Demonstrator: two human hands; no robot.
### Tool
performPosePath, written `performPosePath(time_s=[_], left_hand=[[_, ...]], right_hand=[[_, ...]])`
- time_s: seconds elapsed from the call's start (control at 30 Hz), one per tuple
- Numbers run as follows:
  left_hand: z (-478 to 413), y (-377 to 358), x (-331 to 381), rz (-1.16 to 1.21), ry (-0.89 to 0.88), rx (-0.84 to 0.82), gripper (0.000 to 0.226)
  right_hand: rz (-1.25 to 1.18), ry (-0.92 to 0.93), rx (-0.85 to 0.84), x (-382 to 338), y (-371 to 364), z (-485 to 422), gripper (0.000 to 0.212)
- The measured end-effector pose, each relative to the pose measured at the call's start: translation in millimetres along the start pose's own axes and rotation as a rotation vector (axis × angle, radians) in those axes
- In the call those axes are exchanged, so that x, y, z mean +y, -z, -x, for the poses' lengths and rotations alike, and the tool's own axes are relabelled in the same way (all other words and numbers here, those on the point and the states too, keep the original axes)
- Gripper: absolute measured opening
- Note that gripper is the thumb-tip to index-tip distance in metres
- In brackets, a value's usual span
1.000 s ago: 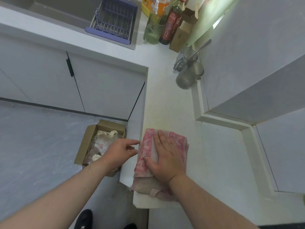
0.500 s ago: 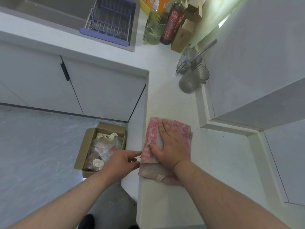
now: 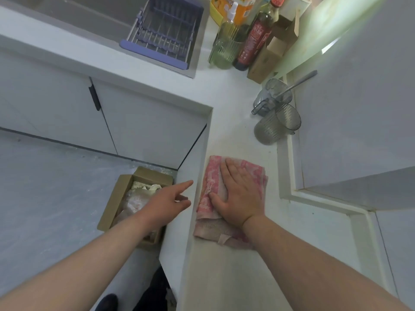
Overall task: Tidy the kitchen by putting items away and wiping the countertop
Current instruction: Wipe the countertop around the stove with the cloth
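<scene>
Right hand (image 3: 240, 198) lies flat on the pink cloth (image 3: 212, 173), fingers straight, palm pressing it down and gripping nothing. The cloth sits folded on the white countertop (image 3: 233, 277), close to its edge. Just left of the cloth, the left hand (image 3: 166, 203) hovers off the counter, loose, index finger stretched out, holding nothing. Down left of the cloth, an open cardboard box (image 3: 116, 198) stands on the floor. Beyond the cloth, well apart, two grey ribbed cups (image 3: 271, 129) sit by the wall, with a purple dish rack (image 3: 164, 32) farther off.
</scene>
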State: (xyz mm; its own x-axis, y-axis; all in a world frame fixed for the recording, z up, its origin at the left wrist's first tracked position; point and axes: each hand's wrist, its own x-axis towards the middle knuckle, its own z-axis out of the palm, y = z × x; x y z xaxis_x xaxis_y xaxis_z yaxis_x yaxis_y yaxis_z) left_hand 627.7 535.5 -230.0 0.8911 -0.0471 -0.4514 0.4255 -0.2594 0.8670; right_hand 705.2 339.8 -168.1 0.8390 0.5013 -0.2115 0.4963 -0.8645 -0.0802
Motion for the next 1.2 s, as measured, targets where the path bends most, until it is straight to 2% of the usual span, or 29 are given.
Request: performPosePath(time_s=[0.3, 0.63, 0.9, 1.07, 1.2], left_hand=[[-41, -4, 22, 0.1, -0.016, 0.109, 0.04], [-29, -14, 6, 0.097, -0.03, 0.05, 0.044], [-4, -21, 6, 0.118, -0.072, 0.03, 0.039], [5, -20, 1, 0.131, 0.021, 0.052, 0.04], [14, -17, 3, 0.094, 0.011, 0.031, 0.046]], right_hand=[[-0.008, 0.012, 0.055, 24, 9, -68, 0.094], [0.011, -0.012, 0.092, 31, 16, -103, 0.08], [0.019, -0.049, 0.088, 24, 18, -90, 0.078], [-0.041, -0.053, 0.057, 15, 8, -52, 0.085], [-0.057, -0.055, 0.035, 7, 1, -8, 0.092]])
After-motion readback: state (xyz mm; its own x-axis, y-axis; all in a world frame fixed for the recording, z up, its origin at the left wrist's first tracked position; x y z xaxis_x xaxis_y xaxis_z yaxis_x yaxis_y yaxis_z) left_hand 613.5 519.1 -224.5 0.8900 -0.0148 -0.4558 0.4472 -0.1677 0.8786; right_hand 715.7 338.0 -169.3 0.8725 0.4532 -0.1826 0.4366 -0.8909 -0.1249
